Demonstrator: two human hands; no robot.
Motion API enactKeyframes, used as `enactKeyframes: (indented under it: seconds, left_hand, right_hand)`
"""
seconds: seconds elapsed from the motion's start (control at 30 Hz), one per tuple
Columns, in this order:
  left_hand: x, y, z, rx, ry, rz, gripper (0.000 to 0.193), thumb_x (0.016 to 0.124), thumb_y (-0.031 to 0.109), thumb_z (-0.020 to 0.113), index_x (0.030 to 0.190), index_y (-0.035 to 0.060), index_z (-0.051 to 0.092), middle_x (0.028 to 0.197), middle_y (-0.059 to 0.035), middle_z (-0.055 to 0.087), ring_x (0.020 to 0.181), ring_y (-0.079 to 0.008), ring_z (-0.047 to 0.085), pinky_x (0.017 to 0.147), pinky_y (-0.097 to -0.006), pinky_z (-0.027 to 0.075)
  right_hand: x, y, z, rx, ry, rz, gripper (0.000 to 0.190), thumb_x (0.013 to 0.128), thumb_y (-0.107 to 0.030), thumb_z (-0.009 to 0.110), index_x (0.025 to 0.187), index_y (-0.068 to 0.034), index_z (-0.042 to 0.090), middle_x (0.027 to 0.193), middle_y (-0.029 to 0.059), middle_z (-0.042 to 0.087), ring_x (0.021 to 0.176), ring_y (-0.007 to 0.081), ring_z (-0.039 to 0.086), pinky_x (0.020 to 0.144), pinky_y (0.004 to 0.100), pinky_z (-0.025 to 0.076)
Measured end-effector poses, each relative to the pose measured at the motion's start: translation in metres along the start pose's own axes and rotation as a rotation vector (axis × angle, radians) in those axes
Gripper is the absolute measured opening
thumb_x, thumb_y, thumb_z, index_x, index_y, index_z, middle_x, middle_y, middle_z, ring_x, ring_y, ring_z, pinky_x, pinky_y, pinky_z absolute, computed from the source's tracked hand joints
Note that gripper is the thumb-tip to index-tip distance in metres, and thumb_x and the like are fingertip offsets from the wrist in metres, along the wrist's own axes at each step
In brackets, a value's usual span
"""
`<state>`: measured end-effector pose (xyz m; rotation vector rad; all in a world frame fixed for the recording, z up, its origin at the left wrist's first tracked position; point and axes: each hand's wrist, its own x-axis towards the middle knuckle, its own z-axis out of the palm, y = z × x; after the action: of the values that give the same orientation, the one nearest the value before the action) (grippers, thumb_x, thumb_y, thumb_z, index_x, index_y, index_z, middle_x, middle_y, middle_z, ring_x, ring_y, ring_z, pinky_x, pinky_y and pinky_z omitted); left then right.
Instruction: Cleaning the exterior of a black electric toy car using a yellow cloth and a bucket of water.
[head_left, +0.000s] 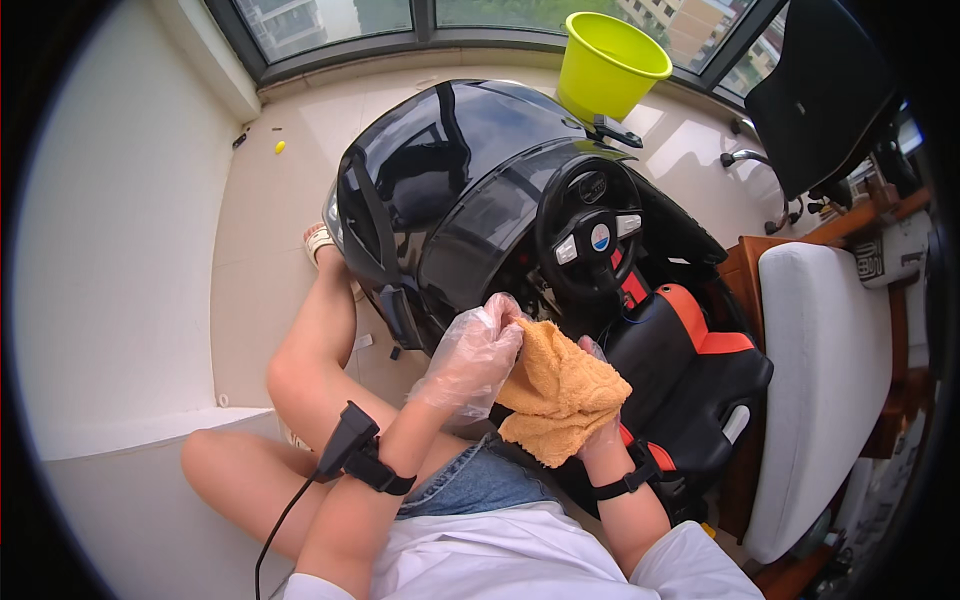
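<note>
An orange terry cloth (562, 382) is bunched between my two hands, above my lap. My left hand (480, 349), in a thin clear plastic glove, pinches the cloth's upper left edge. Gloved in the same way, my right hand (604, 435) is behind and under the cloth, which hides most of its fingers. Just beyond my hands stands a glossy black ride-on toy car (420, 150). Its black steering wheel (589, 229) has silver buttons and a round badge. The black and red seat (675, 367) lies to the right of the cloth.
A yellow-green bucket (611, 67) stands by the window. At the right are a black office chair (817, 97) and a wooden seat with a light grey cushion (817, 390). A side mirror (401, 315) juts out near my left hand. Small items lie on the tiled floor, one yellow (280, 147).
</note>
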<state>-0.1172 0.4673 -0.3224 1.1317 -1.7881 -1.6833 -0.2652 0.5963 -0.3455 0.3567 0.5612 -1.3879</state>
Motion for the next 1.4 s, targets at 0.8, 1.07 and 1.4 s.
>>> enactKeyframes:
  seconds: [0.8, 1.07, 1.4]
  left_hand:
    - [-0.031, 0.033, 0.013, 0.503, -0.163, 0.522, 0.034, 0.079, 0.000, 0.065, 0.112, -0.0003, 0.059, 0.091, -0.0207, 0.064, 0.079, -0.0384, 0.065, 0.068, -0.0430, 0.055]
    - [0.010, -0.016, -0.041, 0.939, 0.384, 0.393, 0.084, 0.077, 0.035, 0.075, 0.144, -0.0004, 0.040, 0.138, -0.0301, 0.048, 0.128, -0.0431, 0.048, 0.109, -0.0494, 0.035]
    - [0.027, -0.035, -0.049, 0.959, 0.372, 0.354, 0.076, 0.074, 0.017, 0.075, 0.140, -0.0027, 0.043, 0.133, -0.0319, 0.052, 0.122, -0.0433, 0.053, 0.104, -0.0434, 0.044]
  right_hand:
    - [0.052, 0.000, -0.023, -0.699, 0.200, -0.612, 0.035, 0.103, -0.028, 0.046, 0.122, -0.002, 0.059, 0.114, 0.0088, 0.066, 0.095, 0.0165, 0.067, 0.084, 0.0295, 0.055]
    - [0.141, 0.005, 0.015, -0.213, 0.287, -0.605, 0.047, 0.096, -0.041, 0.059, 0.129, -0.007, 0.055, 0.120, 0.0075, 0.061, 0.105, 0.0182, 0.062, 0.089, 0.0328, 0.052]
    - [0.133, -0.029, -0.063, -0.708, 0.490, -0.449, 0.039, 0.101, -0.029, 0.050, 0.133, -0.007, 0.053, 0.129, 0.0075, 0.059, 0.115, 0.0237, 0.060, 0.095, 0.0386, 0.053]
